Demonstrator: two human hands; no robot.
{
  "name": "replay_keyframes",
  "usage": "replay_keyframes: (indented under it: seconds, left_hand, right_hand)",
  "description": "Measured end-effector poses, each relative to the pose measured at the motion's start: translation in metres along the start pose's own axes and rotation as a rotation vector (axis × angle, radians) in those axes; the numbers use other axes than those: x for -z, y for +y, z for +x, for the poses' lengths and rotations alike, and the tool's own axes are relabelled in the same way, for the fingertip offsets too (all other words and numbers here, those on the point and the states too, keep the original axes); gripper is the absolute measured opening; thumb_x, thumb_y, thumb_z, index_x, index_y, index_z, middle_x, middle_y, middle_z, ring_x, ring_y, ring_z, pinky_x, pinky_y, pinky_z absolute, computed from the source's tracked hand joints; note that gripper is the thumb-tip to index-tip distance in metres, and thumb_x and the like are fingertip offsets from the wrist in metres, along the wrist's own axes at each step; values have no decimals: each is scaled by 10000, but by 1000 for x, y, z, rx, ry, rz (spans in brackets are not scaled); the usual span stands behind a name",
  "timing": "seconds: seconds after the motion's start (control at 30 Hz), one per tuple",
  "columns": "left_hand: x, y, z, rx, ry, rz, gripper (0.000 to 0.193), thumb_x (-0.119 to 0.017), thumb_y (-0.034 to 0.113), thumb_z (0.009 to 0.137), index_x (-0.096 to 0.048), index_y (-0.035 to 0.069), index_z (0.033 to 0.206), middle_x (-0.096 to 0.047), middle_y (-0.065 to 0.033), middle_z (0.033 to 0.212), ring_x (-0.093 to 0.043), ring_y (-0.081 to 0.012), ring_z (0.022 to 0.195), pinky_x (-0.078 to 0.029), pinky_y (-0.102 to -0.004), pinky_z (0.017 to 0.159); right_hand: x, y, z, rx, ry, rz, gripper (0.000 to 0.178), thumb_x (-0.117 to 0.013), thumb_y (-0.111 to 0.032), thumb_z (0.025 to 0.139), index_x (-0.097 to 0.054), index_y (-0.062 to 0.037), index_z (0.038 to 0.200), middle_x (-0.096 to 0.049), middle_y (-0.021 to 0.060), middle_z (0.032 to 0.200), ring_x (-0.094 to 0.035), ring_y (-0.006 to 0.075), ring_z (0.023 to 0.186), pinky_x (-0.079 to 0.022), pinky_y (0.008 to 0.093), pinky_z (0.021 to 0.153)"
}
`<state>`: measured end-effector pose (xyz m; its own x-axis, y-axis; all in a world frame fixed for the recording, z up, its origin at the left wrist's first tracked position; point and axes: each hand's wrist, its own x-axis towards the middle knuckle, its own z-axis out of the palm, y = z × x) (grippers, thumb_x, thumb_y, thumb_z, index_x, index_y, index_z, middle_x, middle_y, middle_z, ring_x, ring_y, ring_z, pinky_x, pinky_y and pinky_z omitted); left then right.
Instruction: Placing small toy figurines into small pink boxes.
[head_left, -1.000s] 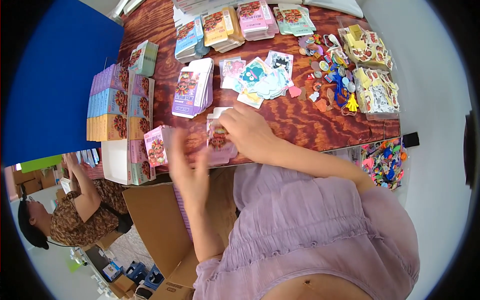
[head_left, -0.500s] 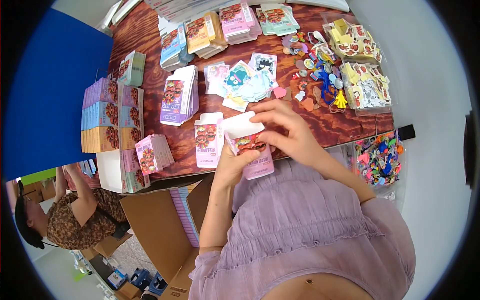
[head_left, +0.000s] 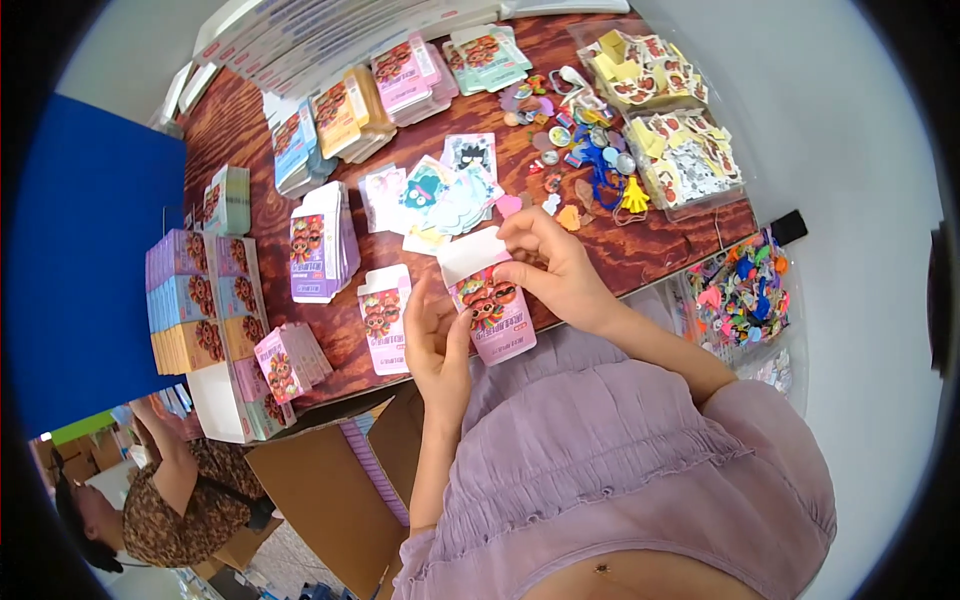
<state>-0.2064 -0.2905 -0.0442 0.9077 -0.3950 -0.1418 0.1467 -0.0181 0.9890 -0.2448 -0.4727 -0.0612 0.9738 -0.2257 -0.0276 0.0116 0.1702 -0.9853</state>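
Observation:
A pink card box [head_left: 492, 312] with cartoon figures on its front is tilted at the table's near edge, its white top flap raised. My right hand [head_left: 550, 268] grips its upper right corner, thumb on the front and fingers behind the flap. Along the box's left edge is my left hand [head_left: 437, 352], its fingers apart and the thumb close to the edge; whether the thumb touches cannot be made out. A second pink box [head_left: 386, 325] lies just left of that hand. Beyond the held box, a loose pile of character cards [head_left: 450, 195] is spread on the table.
Purple boxes [head_left: 322, 250] are stacked left, with packed boxes [head_left: 205, 300] beyond. Blue [head_left: 300, 150], orange [head_left: 350, 115] and pink stacks [head_left: 412, 80] line the back. Small trinkets [head_left: 590, 150] and bagged stickers [head_left: 680, 160] lie right. An open carton [head_left: 320, 500] stands below the edge.
My left hand has let go of the pink box and its fingers have spread at the box's left side. The right hand keeps hold at the top. The whole view has shifted.

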Motion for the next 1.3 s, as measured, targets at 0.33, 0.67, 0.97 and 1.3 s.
replay_keyframes:
  seconds: [0.33,0.67,0.97,1.3]
  left_hand:
    - [15,-13,5,-167,-179,288,461,-604,-106,884,-489,14,1313,-638,-85,973,-585,-96,766,-483,-227,647]
    - [5,-9,4,-24,-273,178,621,-568,-104,909,-260,59,1424,-631,-151,1048,-658,-191,936,-534,-277,767]
    - [9,-12,9,15,-186,16,653,-545,-110,916,-257,76,1473,-640,-124,1029,-649,-160,910,-529,-261,769]
    - [24,-18,19,59,-132,-157,783,-613,-75,819,-259,23,1510,-490,-130,1378,-551,-199,1185,-470,-322,985]
  right_hand:
    - [11,-13,2,234,-154,-267,230,-631,-3,879,-629,-27,1107,-637,86,977,-621,152,896,-486,289,786]
    - [11,-5,0,-66,-35,-128,82,-680,-43,884,-623,14,870,-637,7,831,-568,55,767,-462,231,679]
    - [23,-4,-2,110,-231,-393,163,-694,-56,839,-692,20,983,-696,85,1001,-655,153,920,-511,299,799]
    - [2,24,20,-329,-24,407,215,-644,-133,923,-565,-18,1086,-657,79,953,-673,142,823,-574,270,655]
